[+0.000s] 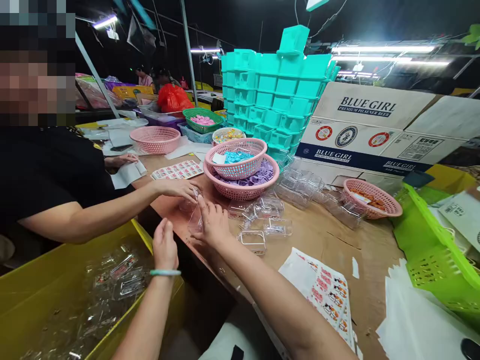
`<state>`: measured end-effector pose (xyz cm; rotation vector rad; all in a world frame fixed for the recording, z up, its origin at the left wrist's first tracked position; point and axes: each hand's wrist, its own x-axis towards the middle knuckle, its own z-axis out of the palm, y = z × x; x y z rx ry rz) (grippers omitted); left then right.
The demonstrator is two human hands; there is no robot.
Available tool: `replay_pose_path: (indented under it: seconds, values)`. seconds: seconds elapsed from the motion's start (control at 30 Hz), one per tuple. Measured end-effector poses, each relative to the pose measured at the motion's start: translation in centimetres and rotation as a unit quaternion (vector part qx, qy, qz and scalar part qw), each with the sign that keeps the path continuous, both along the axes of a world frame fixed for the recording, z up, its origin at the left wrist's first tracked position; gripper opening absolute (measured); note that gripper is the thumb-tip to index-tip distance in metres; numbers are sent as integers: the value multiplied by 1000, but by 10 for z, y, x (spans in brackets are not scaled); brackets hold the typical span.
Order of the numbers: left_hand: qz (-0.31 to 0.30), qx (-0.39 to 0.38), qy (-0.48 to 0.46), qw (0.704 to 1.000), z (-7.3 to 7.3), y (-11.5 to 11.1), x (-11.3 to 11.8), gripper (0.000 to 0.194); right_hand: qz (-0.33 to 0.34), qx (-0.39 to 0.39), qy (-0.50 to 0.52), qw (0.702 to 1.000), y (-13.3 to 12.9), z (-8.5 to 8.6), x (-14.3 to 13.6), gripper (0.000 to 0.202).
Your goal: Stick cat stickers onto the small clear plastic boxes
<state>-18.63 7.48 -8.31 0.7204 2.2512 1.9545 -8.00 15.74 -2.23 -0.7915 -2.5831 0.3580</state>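
Observation:
My right hand (pixel 213 222) reaches to the table's left edge, its fingers around a clear plastic box (pixel 195 220). A co-worker's hand (pixel 180 189) is right beside it, near the top of that box. My left hand (pixel 165 246), with a pale green bangle on the wrist, is raised over the gap between table and yellow bin; its fingers are held together, and whatever they may hold is hidden. Several clear boxes (pixel 252 242) lie on the table to the right of my right hand. A sheet of printed stickers (pixel 326 290) is beside my right forearm.
Pink baskets (pixel 243 192) with purple and blue pieces stand mid-table. Behind are stacked turquoise bins (pixel 262 90) and a beer carton (pixel 348 125). A green crate (pixel 435 265) is at right. The yellow bin (pixel 22 285) at lower left holds packed clear boxes. A co-worker stands at left.

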Motion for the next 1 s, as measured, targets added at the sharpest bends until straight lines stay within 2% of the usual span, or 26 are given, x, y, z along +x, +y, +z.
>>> replay_pose_path:
  seconds: [0.07,0.13,0.17,0.23,0.3,0.33,0.37,0.43,0.5,0.57,0.67,0.8,0.9,1.0]
  values:
    - [-3,14,-2,1000,1,-24,33,51,-14,1,33,999,3,-1,-3,121]
    - [-17,29,90,995,9,-39,66,54,-10,9,88,996,9,6,16,118]
    - [-60,14,154,986,15,-42,79,55,-10,15,110,994,16,11,32,113]
    - [-193,12,269,944,28,-36,98,54,-44,19,138,989,38,21,75,102]
    - [-327,12,320,889,41,-11,106,48,-138,8,180,974,70,28,120,104]
    - [-363,9,317,876,45,7,107,45,-186,-20,188,964,86,29,141,115]
    - [-374,2,302,877,49,26,106,43,-204,-65,175,961,101,28,160,125]
    - [-385,-32,256,886,51,66,106,51,-147,-156,139,967,122,21,187,134]
    - [-405,-65,197,890,50,96,106,64,-89,-207,125,966,129,10,202,129]
    - [-417,-81,158,892,44,112,107,66,-83,-218,140,962,126,-1,210,119]
    - [-404,-86,130,901,34,114,107,62,-114,-220,161,955,119,-13,217,117]
    - [-405,-93,113,902,28,110,109,78,-124,-214,197,949,136,-14,212,136]
    - [-411,-90,122,899,30,117,116,86,-88,-288,199,932,156,-12,200,137]
    - [-366,-65,113,922,29,125,124,79,-68,-346,209,912,161,-15,193,129]
